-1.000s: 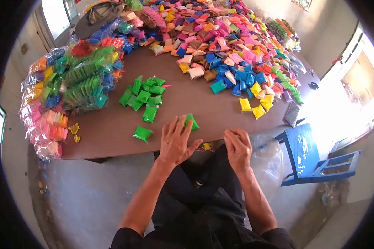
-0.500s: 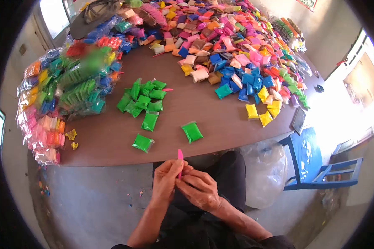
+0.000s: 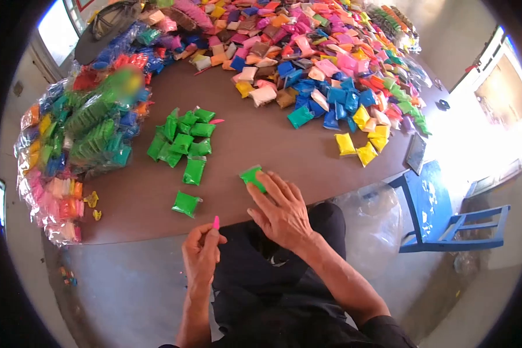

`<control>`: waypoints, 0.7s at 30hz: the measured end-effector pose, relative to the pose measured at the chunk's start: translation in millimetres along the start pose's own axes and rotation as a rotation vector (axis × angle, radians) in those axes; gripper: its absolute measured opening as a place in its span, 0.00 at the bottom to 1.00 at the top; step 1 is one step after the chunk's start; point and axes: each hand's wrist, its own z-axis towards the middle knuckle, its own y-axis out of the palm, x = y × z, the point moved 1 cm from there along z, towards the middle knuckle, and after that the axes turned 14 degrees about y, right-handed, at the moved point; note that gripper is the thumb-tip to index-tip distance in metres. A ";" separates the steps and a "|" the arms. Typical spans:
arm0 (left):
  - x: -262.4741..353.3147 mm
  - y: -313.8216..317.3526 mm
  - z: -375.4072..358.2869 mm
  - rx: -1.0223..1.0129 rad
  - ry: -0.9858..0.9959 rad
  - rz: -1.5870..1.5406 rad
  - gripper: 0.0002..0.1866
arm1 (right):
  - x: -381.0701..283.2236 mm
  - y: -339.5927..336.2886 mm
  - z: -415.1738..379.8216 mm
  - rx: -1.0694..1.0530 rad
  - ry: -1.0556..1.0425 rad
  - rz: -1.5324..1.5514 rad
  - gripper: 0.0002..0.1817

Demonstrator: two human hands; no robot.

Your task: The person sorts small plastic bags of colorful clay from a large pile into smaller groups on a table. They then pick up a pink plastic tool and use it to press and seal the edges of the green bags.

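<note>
My left hand [image 3: 202,250], just off the table's front edge, pinches a small, pointed pink plastic piece [image 3: 216,222] between thumb and fingers, tip upward. My right hand [image 3: 281,209] reaches over the table with fingers stretched out. Its fingertips lie over a flat green packet [image 3: 249,175], partly covering it; the thumb is apart from the packet. To the left is another single green packet [image 3: 185,204]. Farther back sits a loose cluster of green packets [image 3: 182,143] in clear wrap, with a similar pink piece [image 3: 216,121] poking out at its right side.
A big heap of mixed coloured packets [image 3: 307,58] covers the back of the brown table [image 3: 232,136]. Bundled packets in clear bags [image 3: 93,133] line the left side. Yellow packets [image 3: 344,144] lie at right. A blue chair [image 3: 429,203] and a clear plastic bag [image 3: 374,223] stand beside the table.
My hands have parted. The right has let go of the pink piece and moved forward onto the green packet; the left keeps the pink piece and has moved left. The view has shifted slightly.
</note>
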 end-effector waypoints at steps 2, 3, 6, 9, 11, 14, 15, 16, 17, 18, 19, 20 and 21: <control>-1.1 2.7 1.6 -0.019 0.005 0.027 0.09 | 5.9 9.8 5.1 -0.040 -0.002 -0.024 0.30; 0.8 4.0 1.7 -0.022 0.007 0.014 0.09 | 9.0 15.4 5.6 -0.057 -0.006 -0.035 0.30; 0.8 5.0 4.0 -0.025 0.014 0.024 0.09 | 13.0 17.5 6.9 -0.064 -0.017 -0.027 0.29; -1.5 5.2 9.7 -0.045 0.126 0.207 0.09 | 23.7 14.3 5.9 -0.065 -0.037 -0.013 0.26; 7.2 9.7 10.6 -0.055 0.222 0.272 0.08 | 33.4 9.1 5.5 -0.053 -0.074 0.013 0.24; 10.8 23.9 14.9 -0.071 0.382 0.356 0.08 | 36.6 -5.0 -1.6 -0.046 -0.096 0.080 0.23; 11.5 29.8 17.2 -0.078 0.440 0.382 0.07 | 34.6 -9.6 -2.9 -0.042 -0.081 0.102 0.23; 11.3 36.5 19.3 -0.098 0.459 0.393 0.07 | 32.2 -14.4 -3.9 -0.037 -0.066 0.123 0.23; 10.3 43.9 21.6 -0.118 0.477 0.404 0.07 | 32.1 -16.9 -4.3 -0.031 -0.050 0.144 0.23; 9.1 51.1 24.7 -0.138 0.495 0.416 0.07 | 34.9 -15.4 -4.5 -0.032 -0.057 0.150 0.22; 8.1 58.1 29.7 -0.142 0.596 0.493 0.06 | 38.8 -12.0 -4.8 -0.033 -0.063 0.158 0.22; 4.4 62.8 34.5 -0.147 0.616 0.537 0.05 | 41.9 -8.7 -4.8 -0.034 -0.068 0.168 0.21; 0.3 66.9 39.1 -0.154 0.637 0.581 0.05 | 43.2 -6.0 -5.5 -0.018 -0.067 0.150 0.21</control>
